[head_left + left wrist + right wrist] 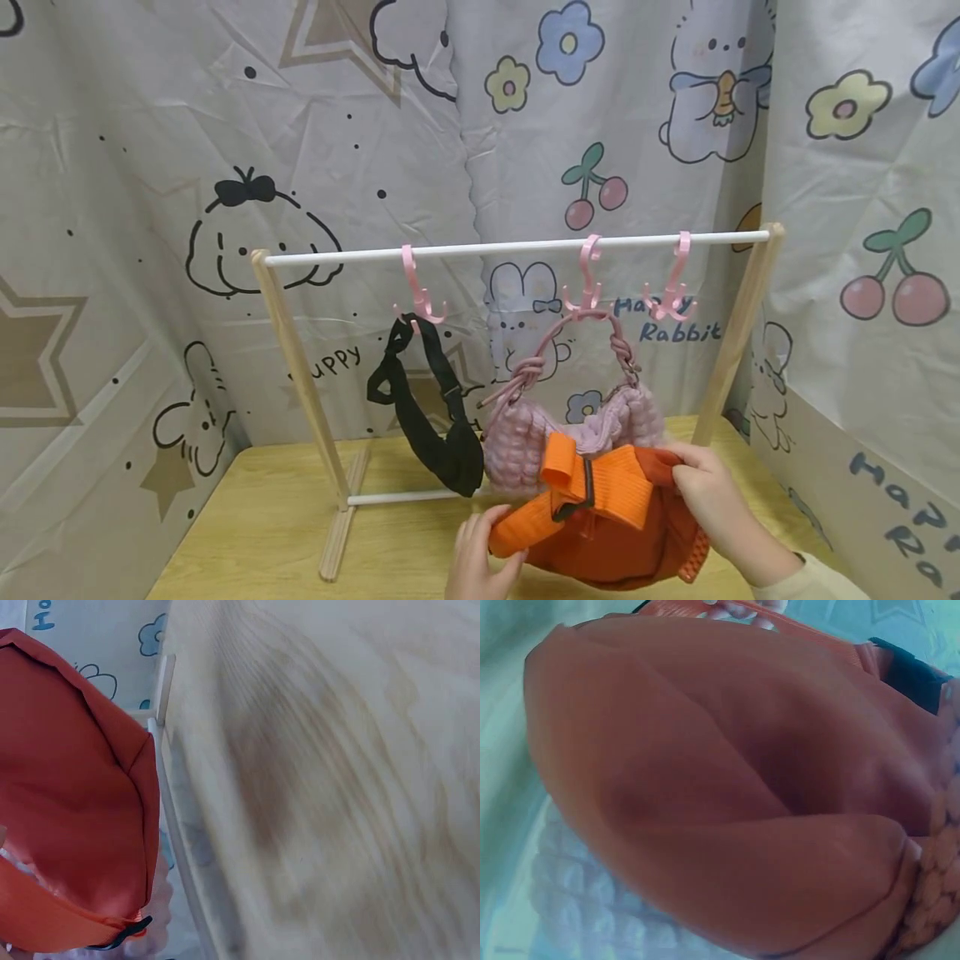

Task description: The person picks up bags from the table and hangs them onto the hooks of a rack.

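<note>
An orange-red bag (615, 550) with a bright orange webbing strap (525, 525) is held up in front of the rack. My left hand (476, 558) pinches the strap on the left, and my right hand (705, 492) grips the bag near its upper right end. In the right wrist view the bag's body (705, 742) fills most of the picture. Its seamed side (75, 772) appears at the left of the left wrist view. Just behind hangs a pink quilted bag (517, 442), partly covered by the orange one.
A rack with a white rail (495, 248) and wooden legs (300, 375) stands on the wooden table (247, 517). From its left pink hook (412, 275) hangs a black bag (427, 433). The middle hook (589, 275) carries the pink bag; the right hook (677, 279) is bare.
</note>
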Tool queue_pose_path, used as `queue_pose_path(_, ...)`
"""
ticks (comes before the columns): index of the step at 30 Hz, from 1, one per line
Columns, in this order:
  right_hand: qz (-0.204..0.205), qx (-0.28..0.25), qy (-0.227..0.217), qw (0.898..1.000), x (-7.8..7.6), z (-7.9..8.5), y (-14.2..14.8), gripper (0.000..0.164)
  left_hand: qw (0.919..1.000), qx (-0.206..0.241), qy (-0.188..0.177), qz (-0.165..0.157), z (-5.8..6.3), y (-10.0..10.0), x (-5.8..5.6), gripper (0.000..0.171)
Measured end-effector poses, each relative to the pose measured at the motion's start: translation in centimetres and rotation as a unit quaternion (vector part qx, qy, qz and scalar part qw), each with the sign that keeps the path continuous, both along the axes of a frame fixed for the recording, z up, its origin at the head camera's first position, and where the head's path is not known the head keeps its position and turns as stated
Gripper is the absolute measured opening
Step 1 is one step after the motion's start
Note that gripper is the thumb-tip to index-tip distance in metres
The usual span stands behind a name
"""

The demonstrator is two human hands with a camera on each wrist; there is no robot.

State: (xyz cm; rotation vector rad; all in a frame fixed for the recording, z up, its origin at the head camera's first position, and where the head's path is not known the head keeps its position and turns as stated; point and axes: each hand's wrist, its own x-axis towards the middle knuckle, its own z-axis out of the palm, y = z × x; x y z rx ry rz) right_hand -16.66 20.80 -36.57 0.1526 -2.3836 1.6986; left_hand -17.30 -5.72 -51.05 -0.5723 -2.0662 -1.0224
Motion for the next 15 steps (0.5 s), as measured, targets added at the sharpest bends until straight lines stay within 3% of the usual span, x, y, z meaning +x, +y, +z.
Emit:
queue_pose_path(6,0.004,-0.119,-0.026,0.993,0.2,-1.6,1.0,0.043,0.9979,-0.038,0.052,0.004,0.8,-0.4,0.0,0.065)
queue_pose_path(9,-0.004,-0.142,-0.038,0.989,0.5,-2.2,1.5,0.047,0.9965,-0.047,0.070,0.003,1.3,-0.7,-0.1,0.064)
queue_pose_path(12,-0.024,-0.150,-0.057,0.987,0.6,-2.6,1.8,0.044,0.9971,-0.038,0.066,-0.004,1.9,-1.0,-0.1,0.061)
queue_pose_path(15,-0.033,-0.157,-0.098,0.982,0.7,-3.0,2.2,0.041,0.9991,-0.017,0.037,-0.010,2.6,-1.3,0.1,0.057)
